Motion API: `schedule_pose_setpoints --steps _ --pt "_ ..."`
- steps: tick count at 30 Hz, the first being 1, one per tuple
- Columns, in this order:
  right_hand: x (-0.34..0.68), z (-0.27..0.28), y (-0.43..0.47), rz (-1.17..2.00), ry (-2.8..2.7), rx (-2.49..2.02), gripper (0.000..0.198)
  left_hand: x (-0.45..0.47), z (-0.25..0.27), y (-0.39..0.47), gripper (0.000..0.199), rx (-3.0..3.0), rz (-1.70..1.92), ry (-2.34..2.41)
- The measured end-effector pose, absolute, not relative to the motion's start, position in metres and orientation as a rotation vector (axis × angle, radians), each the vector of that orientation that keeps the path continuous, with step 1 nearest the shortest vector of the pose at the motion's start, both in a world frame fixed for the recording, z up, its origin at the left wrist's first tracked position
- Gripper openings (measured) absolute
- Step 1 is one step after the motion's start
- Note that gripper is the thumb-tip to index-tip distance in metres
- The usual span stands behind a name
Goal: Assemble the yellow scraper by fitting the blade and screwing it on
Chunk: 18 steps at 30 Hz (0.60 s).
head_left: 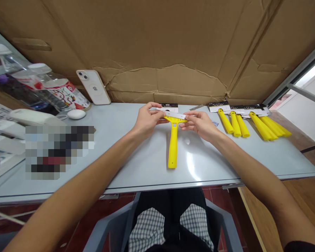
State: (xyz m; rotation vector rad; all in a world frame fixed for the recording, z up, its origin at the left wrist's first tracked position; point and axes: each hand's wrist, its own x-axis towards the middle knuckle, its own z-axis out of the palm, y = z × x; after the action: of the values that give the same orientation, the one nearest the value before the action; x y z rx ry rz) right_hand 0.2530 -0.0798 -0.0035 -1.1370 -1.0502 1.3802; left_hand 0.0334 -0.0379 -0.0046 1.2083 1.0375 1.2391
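Observation:
A scraper (172, 147) with a yellow handle lies in front of me, its handle pointing toward my body. Across its wide head sits a flat metal blade (174, 114). My left hand (147, 120) is closed in a pinch on the blade's left end, at the head's left corner. At the right end, the thumb and fingers of my right hand (201, 125) pinch the blade and the head's right corner. Just behind the scraper is a black-and-white card (170, 107), partly hidden by my left hand. Another thin blade (196, 107) lies beyond my right hand.
Several yellow-handled scrapers (264, 127) with cards lie at the right of the table (147, 168). A phone (93, 87) leans on the cardboard (157, 45) behind. Bottles (68, 92), a white mouse (76, 114) and a blurred patch (59, 152) are at left.

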Motion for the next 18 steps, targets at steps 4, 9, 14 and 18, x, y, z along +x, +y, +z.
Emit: schedule_pose_setpoints --steps 4,9,14,18 --pt "0.256 -0.004 -0.078 1.399 -1.038 -1.148 0.01 0.032 -0.005 -0.036 0.041 1.236 1.263 1.03" --pt "0.256 -0.004 -0.077 1.421 -1.008 -1.152 0.007 0.033 -0.006 -0.039 0.041 1.285 1.279 1.01" --pt "0.255 -0.005 -0.076 1.347 -1.028 -1.156 0.013 0.032 -0.006 -0.038 0.04 1.276 1.244 1.009" --pt "0.257 -0.01 -0.073 1.246 -1.129 -1.173 0.013 0.023 -0.006 -0.029 0.042 1.239 0.986 1.03"
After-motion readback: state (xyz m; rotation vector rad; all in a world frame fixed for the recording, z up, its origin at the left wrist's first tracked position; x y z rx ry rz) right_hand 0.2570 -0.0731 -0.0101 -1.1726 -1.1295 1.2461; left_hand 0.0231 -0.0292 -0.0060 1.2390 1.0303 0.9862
